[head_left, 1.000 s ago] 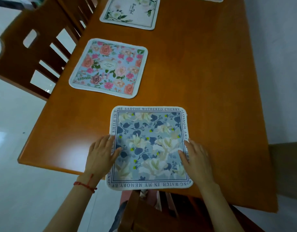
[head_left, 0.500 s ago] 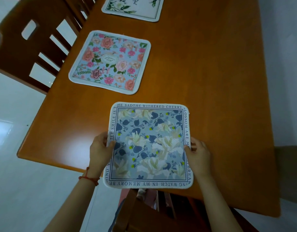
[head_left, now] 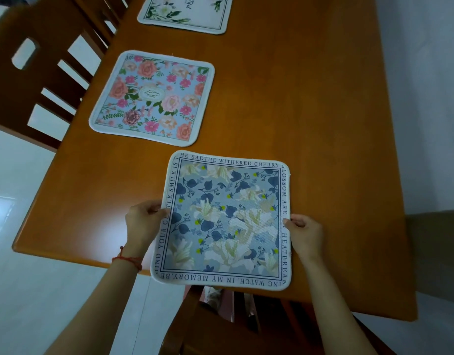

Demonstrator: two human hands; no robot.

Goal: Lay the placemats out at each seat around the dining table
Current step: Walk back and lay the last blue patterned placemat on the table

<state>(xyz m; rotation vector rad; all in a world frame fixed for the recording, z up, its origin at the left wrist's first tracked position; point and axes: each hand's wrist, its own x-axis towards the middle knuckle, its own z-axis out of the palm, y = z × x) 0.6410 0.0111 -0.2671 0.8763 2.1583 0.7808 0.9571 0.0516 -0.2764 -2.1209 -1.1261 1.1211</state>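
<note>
A blue placemat (head_left: pixel 225 219) with white flowers and a border of printed words lies at the near end of the wooden dining table (head_left: pixel 310 119), its near edge hanging past the table edge. My left hand (head_left: pixel 143 224) pinches its left edge and my right hand (head_left: pixel 305 234) pinches its right edge. Further along the left side lies a pink floral placemat (head_left: pixel 154 98). Beyond that one, a white placemat (head_left: pixel 187 14) with green leaves is cut off by the top of the frame.
A wooden chair (head_left: pixel 41 70) stands at the table's left side by the pink mat. Another chair back (head_left: pixel 220 329) is just below me at the near end. White tiled floor (head_left: pixel 28 290) shows on the left and a pale wall on the right.
Both hands went from lying flat on the blue placemat to pinching its side edges. The mat's near edge now sits further over the table edge.
</note>
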